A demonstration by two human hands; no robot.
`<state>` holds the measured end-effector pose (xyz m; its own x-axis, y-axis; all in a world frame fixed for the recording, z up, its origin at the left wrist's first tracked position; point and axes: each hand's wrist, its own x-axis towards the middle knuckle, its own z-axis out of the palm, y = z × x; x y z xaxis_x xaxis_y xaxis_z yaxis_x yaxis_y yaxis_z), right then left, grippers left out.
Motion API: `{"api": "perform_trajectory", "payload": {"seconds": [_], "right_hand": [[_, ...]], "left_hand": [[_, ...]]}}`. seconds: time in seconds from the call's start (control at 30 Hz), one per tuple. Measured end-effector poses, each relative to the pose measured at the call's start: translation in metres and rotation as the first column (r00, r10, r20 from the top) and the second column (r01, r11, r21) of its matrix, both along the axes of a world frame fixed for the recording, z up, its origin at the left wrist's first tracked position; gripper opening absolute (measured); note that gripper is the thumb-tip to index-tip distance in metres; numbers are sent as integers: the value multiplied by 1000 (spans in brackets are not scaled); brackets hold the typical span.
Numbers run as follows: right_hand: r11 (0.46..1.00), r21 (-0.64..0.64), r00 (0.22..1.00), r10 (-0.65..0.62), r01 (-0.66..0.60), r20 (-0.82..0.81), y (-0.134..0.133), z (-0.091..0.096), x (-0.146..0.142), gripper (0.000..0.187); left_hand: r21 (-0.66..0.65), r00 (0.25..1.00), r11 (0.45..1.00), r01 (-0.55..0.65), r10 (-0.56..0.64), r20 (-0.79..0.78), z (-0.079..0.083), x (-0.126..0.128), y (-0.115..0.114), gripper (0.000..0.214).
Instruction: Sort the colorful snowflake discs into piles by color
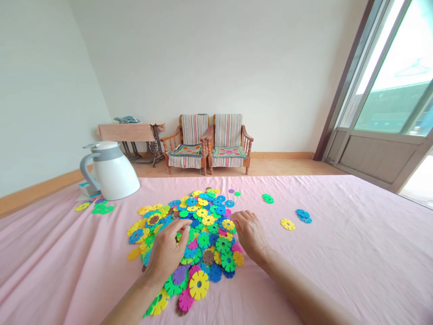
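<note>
Forearms (pixel 130 300) reach in from both sides, low over the pile. Left hand (pixel 165 253) arches, its fingers curled down into the heap of snowflake discs (pixel 204 239); whether it pinches one, I can't tell. Right hand (pixel 250 234) lies flatter at the heap's edge, fingers lightly spread, touching discs and holding none that I can see. A hard sweep could scatter discs toward the loose discs (pixel 287 224) on the right or ruck the pink sheet (pixel 321 271). A wide reach could tip the white jug (pixel 113 174), standing near the heap.
</note>
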<state>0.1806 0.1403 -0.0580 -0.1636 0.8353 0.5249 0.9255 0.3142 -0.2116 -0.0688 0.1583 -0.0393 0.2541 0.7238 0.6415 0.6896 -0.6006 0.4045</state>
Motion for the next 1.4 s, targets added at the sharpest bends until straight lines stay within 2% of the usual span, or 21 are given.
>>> {"api": "perform_trajectory", "payload": {"seconds": [0.23, 0.47, 0.53, 0.63, 0.73, 0.87, 0.97, 1.07, 1.23, 1.3, 1.4], "right_hand": [[990, -60, 992, 125, -127, -34, 0, 0, -1, 19], [978, -57, 979, 200, -202, -36, -6, 5, -8, 18], [986, -42, 984, 159, -163, -74, -6, 7, -7, 21], [999, -35, 985, 18, -24, -171, -4, 10, 7, 30], [986, -68, 950, -162, 149, -266, -1, 9, 40, 31], [927, -161, 873, -374, 340, -312, -2, -2, 97, 28], [890, -226, 844, -449, 396, -292, -6, -15, 129, 27], [878, -251, 840, -468, 407, -273, -10, -23, 142, 27], [886, -170, 847, -462, 431, -263, -13, -16, 132, 27], [915, -135, 872, -403, 380, -276, -15, -10, 120, 28], [968, -104, 923, -250, 229, -293, -21, -3, 91, 27]], "left_hand": [[-19, 1000, 1000, -23, 22, -9, 0, -1, -1, 21], [-27, 1000, 1000, -8, 8, -11, -1, -1, 0, 20], [-31, 1000, 999, -10, 10, -17, -1, -1, 0, 21], [-34, 1000, 999, -16, 16, -19, -2, -2, 1, 21], [-34, 1000, 999, -19, 19, -16, -2, -3, 2, 22], [-42, 1000, 999, -19, 18, -17, -1, -1, 2, 22], [-44, 1000, 999, -13, 13, -16, 1, 0, 0, 21], [-44, 1000, 999, -15, 14, -16, 1, 1, -2, 20], [-41, 1000, 999, -16, 15, -17, 1, 1, -2, 20], [-41, 1000, 999, -13, 12, -19, 3, 2, -3, 20], [-41, 1000, 999, -10, 9, -21, 6, 3, -5, 20]]}}
